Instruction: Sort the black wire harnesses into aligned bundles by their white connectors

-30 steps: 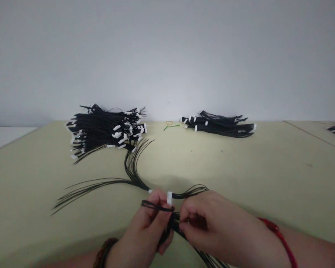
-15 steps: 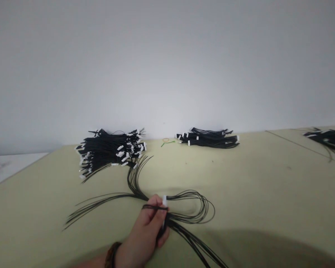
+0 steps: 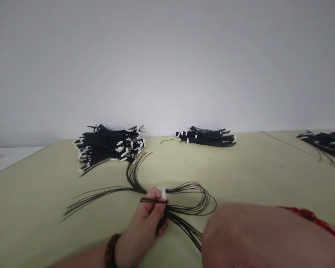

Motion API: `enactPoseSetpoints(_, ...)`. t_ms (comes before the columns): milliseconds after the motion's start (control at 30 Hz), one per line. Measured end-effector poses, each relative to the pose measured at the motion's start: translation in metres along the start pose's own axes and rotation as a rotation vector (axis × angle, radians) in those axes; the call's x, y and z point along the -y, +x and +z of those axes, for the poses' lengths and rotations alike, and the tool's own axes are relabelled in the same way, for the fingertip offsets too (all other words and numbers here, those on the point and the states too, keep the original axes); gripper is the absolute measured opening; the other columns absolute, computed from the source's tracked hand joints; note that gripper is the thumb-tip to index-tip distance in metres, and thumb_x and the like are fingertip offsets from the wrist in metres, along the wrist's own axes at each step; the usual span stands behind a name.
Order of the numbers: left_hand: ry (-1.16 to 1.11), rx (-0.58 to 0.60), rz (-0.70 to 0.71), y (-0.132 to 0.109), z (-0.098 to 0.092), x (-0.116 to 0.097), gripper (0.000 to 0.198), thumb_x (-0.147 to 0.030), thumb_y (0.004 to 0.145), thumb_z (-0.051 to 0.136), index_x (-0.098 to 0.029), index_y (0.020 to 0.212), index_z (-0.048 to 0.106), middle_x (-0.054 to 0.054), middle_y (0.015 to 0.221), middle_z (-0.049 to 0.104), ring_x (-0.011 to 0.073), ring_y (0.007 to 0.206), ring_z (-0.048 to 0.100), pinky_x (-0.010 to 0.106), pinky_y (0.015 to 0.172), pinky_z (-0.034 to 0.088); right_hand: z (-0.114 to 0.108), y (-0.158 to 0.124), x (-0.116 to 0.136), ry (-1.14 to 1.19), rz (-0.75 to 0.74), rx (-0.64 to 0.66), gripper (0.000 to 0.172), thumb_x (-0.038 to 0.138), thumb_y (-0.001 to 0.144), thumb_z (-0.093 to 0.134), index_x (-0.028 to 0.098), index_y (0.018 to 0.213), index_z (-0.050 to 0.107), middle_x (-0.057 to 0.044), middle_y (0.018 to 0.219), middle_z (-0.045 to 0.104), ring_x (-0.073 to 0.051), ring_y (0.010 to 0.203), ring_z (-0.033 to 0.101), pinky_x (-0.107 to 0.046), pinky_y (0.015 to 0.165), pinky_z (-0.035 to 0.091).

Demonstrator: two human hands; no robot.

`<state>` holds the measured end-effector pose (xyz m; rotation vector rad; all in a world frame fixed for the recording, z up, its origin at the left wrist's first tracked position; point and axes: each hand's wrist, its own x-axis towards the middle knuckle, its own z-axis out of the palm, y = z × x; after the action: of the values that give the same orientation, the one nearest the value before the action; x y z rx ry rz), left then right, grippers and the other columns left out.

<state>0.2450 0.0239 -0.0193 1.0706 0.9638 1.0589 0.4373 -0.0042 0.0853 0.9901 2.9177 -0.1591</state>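
My left hand (image 3: pixel 146 219) is closed around a black wire harness (image 3: pixel 187 214), pinching it just below a white connector (image 3: pixel 164 193). Thin wires loop out to the right of the fingers and curve back to them. Other strands fan out to the left and up toward the back. A thicker bundle runs down and right, passing behind my right hand (image 3: pixel 248 234). That hand is large and close to the camera at the lower right, with a red cord on the wrist. Its fingers are hidden, so I cannot see what they hold.
A big pile of black harnesses with white connectors (image 3: pixel 108 145) lies at the back left, by the wall. A smaller stack (image 3: pixel 209 137) is at back centre right, with a green tie (image 3: pixel 166 140) between them. More black wires (image 3: pixel 326 143) lie at the far right.
My right hand has come into view from the lower right and now covers the lower end of the wires. My left hand keeps its hold on the harness; the view has shifted slightly.
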Motion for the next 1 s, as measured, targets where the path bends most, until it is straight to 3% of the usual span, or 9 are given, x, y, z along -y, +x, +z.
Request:
enactPoseSetpoints(100,-0.004,-0.008,0.021,-0.003,0.000,0.003,0.033,-0.049,0.079,0.056,-0.019,0.075,0.043,-0.010,0.053,0.036,0.0015,0.036,0.028,0.014,0.035,0.019,0.005,0.021,-0.019,-0.012,0.063,-0.015,0.019,0.011,0.076,0.049,0.019,0.062,0.059,0.001,0.060,0.061,-0.012,0.056,0.054,-0.024,0.052,0.033)
enactPoseSetpoints(167,-0.006,-0.001,0.050,-0.005,-0.001,0.006,0.034,-0.051,0.079,0.055,-0.019,0.076,0.044,-0.010,0.054,0.036,0.0016,0.037,0.029,0.014,0.036,0.021,0.017,0.035,-0.023,0.038,0.091,-0.007,0.021,0.012,0.078,0.046,0.017,0.062,0.058,0.000,0.061,0.062,-0.012,0.055,0.054,-0.024,0.052,0.030)
enactPoseSetpoints(333,0.018,-0.020,0.045,-0.008,-0.006,0.014,0.029,-0.049,0.083,0.050,-0.021,0.079,0.046,-0.008,0.052,0.037,0.0041,0.042,0.031,0.015,0.040,0.024,0.035,0.054,-0.017,0.371,0.150,-0.013,0.022,0.014,0.080,0.043,0.015,0.060,0.053,0.002,0.061,0.059,-0.006,0.053,0.049,-0.017,0.053,0.031)
enactPoseSetpoints(433,0.003,-0.019,0.025,-0.006,-0.007,0.014,0.028,-0.049,0.083,0.050,-0.022,0.079,0.048,-0.008,0.052,0.037,0.0047,0.042,0.031,0.015,0.040,0.025,0.036,0.057,-0.017,0.500,0.164,-0.086,0.021,0.014,0.078,0.045,0.016,0.059,0.053,0.005,0.055,0.054,-0.005,0.050,0.044,-0.016,0.051,0.029)
enactPoseSetpoints(600,-0.053,-0.039,0.010,-0.005,-0.004,0.007,0.028,-0.049,0.077,0.058,-0.022,0.076,0.049,-0.006,0.059,0.042,0.0042,0.044,0.033,0.015,0.041,0.027,0.042,0.058,-0.020,0.622,0.195,-0.123,0.020,0.015,0.077,0.047,0.019,0.066,0.063,0.005,0.059,0.059,-0.005,0.052,0.048,-0.017,0.053,0.030)
enactPoseSetpoints(767,-0.054,0.004,-0.018,-0.006,-0.004,0.005,0.030,-0.050,0.076,0.059,-0.022,0.072,0.049,-0.007,0.053,0.040,0.0043,0.042,0.033,0.014,0.040,0.027,0.044,0.061,-0.016,0.590,0.245,-0.203,0.019,0.015,0.075,0.048,0.018,0.058,0.055,0.005,0.052,0.051,-0.005,0.047,0.040,-0.020,0.049,0.026)
enactPoseSetpoints(933,-0.120,-0.014,-0.111,-0.001,-0.004,0.007,0.033,-0.052,0.074,0.061,-0.021,0.075,0.049,-0.010,0.048,0.038,0.0020,0.035,0.029,0.012,0.035,0.022,0.036,0.059,-0.018,0.548,0.353,-0.170,0.012,0.015,0.072,0.047,0.019,0.067,0.058,0.003,0.061,0.054,-0.008,0.051,0.040,-0.021,0.048,0.024)
enactPoseSetpoints(1000,-0.165,-0.035,-0.172,0.002,-0.002,0.006,0.038,-0.054,0.068,0.065,-0.020,0.074,0.048,-0.011,0.047,0.039,0.0007,0.032,0.026,0.012,0.033,0.020,0.028,0.055,-0.030,0.780,0.335,-0.052,0.018,0.013,0.070,0.045,0.020,0.074,0.060,0.004,0.059,0.051,-0.007,0.050,0.038,-0.020,0.047,0.024)
